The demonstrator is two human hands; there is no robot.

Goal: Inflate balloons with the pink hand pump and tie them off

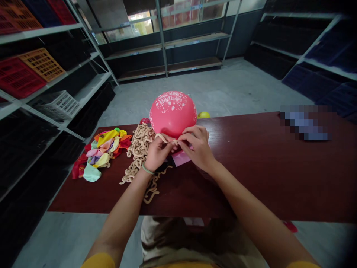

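An inflated pink balloon (173, 111) with white print rests on the dark red table (264, 167), just beyond my hands. My left hand (157, 152) is closed, pinching a beige rubber band at the balloon's neck. My right hand (196, 145) pinches the same spot from the right, fingers pressed together. A pink object (180, 158) lies under my hands. A heap of beige rubber bands (138, 149) lies left of my left hand.
A pile of flat coloured balloons (102, 150) lies at the table's left end. A yellow balloon (203, 115) sits behind the table. Metal shelving with plastic crates (41, 63) lines the left side; more shelves stand at the back and right.
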